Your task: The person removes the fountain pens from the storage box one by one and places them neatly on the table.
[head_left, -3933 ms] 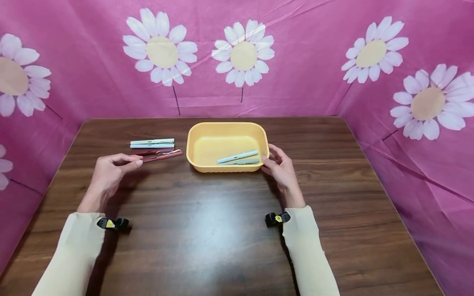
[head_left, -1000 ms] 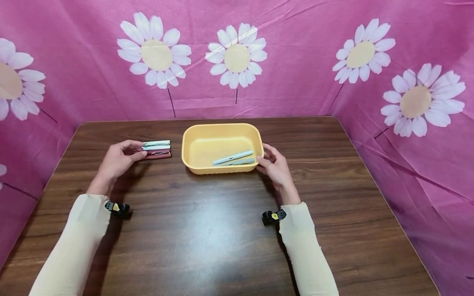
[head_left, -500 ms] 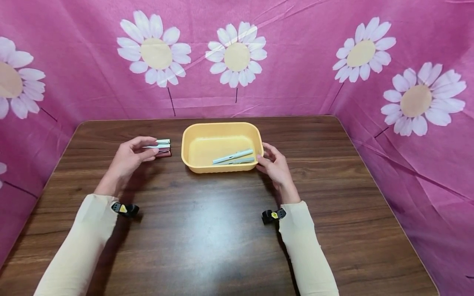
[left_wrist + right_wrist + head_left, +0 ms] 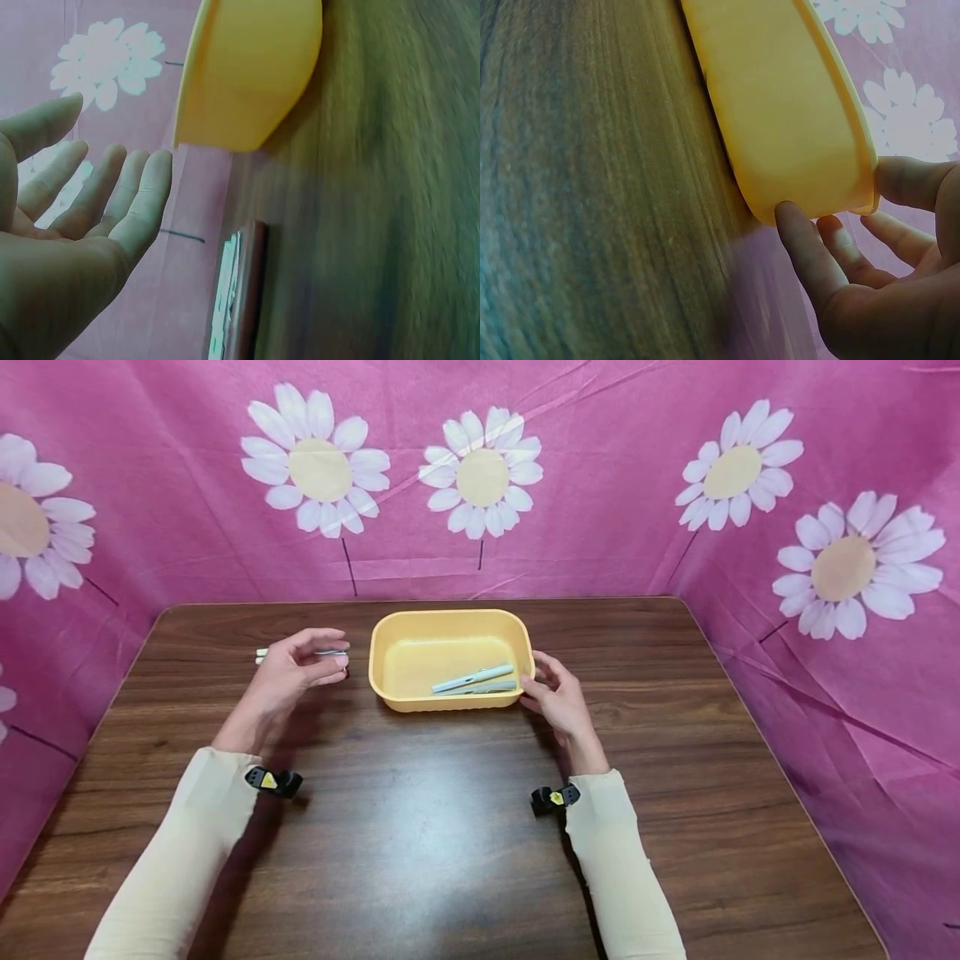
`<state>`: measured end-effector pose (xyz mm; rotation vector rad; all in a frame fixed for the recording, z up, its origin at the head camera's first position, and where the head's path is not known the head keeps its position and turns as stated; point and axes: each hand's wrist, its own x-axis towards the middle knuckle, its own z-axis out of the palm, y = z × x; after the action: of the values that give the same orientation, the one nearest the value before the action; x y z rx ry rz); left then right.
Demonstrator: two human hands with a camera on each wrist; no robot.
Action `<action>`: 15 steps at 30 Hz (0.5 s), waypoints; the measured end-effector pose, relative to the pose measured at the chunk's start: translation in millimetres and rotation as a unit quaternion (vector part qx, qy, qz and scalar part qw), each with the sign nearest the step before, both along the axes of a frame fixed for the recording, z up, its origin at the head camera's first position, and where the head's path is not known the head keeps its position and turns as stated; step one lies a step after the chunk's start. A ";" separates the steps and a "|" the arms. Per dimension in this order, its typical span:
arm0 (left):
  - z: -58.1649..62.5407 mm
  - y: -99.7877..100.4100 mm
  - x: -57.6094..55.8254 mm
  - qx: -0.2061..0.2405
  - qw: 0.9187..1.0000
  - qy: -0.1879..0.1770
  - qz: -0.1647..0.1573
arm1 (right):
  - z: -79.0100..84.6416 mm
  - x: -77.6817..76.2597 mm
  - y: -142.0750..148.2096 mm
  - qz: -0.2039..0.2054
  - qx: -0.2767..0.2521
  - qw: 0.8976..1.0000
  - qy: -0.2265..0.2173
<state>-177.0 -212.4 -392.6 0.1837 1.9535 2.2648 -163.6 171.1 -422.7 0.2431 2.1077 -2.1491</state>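
My left hand (image 4: 303, 664) hovers over a row of pens on the table, left of a yellow plastic bin (image 4: 390, 700). Its fingers are loosely bent with nothing between them in the left wrist view. Most of the row is hidden under the hand; pale pen ends (image 4: 260, 657) poke out. From the left wrist, pale pens (image 4: 222, 300) lie beside a dark red pen (image 4: 247, 300). My right hand (image 4: 558, 697) holds the bin's near right corner, thumb at the rim and fingers against the outer wall. Two light blue pens (image 4: 474, 678) lie inside the bin.
A brown wood-grain table (image 4: 420, 827) carries everything. Behind it and along the sides hangs a pink cloth (image 4: 600, 485) printed with white daisies. Each wrist wears a small black camera (image 4: 277, 782) on a strap.
Earlier my left hand held a dark red pen; it let go of it beside the other pens. Since then the hand has slid right along the row. The right hand stays on the bin.
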 end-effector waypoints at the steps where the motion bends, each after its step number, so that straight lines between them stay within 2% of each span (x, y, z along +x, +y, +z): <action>1: 0.6 2.1 -0.6 -0.003 1.000 0.004 -0.002 | 0.0 0.3 0.2 0.002 0.003 1.000 0.000; 7: 0.0 19.9 -4.3 -0.002 1.000 0.004 -0.030 | -2.9 3.5 4.9 -0.001 0.031 1.000 -0.003; 15: 3.2 35.2 -7.5 -0.023 0.999 0.011 -0.028 | -3.5 0.8 2.3 0.005 0.023 1.000 0.012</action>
<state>-184.5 -177.2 -389.4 0.2570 1.9835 2.1909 -162.9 173.4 -426.2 0.2120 2.1685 -2.1097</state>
